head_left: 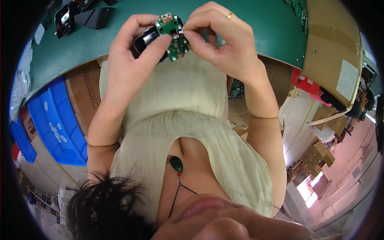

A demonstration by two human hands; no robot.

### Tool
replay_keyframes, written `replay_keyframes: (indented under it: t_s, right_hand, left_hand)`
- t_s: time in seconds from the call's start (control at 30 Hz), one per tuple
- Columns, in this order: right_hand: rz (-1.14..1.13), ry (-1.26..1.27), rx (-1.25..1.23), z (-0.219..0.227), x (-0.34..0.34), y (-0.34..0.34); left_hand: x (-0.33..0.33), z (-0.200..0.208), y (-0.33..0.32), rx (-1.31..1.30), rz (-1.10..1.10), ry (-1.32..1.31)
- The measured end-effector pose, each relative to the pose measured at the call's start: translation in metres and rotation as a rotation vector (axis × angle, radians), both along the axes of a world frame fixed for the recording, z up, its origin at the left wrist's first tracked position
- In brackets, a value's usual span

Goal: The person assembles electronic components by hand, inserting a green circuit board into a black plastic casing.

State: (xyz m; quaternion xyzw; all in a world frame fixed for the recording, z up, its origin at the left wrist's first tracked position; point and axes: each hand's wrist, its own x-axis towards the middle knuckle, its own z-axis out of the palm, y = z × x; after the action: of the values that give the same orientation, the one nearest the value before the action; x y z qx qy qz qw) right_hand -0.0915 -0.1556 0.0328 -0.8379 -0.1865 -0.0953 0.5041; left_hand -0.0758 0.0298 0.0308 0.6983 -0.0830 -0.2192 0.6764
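My left hand (138, 50) grips a black plastic housing (141, 41) together with a green circuit board (175, 50), its thumb pressed on the board's near left side. A metal port (166, 18) sits at the board's far end, and small white connectors line its edges. At the board's right edge, my right hand (226, 40) pinches with thumb and forefinger at a small white connector (181, 32). A short red wire shows beside it on the board. Whether the connector is plugged in, I cannot tell. Both hands are raised over the near edge of the green table.
The green table (272, 28) carries black plastic housings (94, 18) at the far left and several circuit boards (299, 12) at the far right. A cardboard box (328, 48) stands on the right. Blue trays (60, 120) with small white pieces lie lower left; a red bin (304, 82) is lower right.
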Motion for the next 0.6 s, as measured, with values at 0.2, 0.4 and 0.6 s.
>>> replay_keyframes:
  t_s: [0.2, 0.4, 0.6]
  right_hand:
    - [0.033, -0.301, -0.236, 0.001, -0.002, 0.008]
    - [0.012, -0.282, -0.333, -0.012, -0.003, 0.006]
    - [-0.004, -0.345, -0.38, -0.017, -0.003, 0.006]
  left_hand:
    - [0.002, 0.0, 0.002, 0.059, 0.051, 0.024]
    - [-0.001, 0.008, -0.008, 0.062, 0.016, -0.173]
    - [-0.003, -0.012, -0.001, 0.057, 0.023, -0.227]
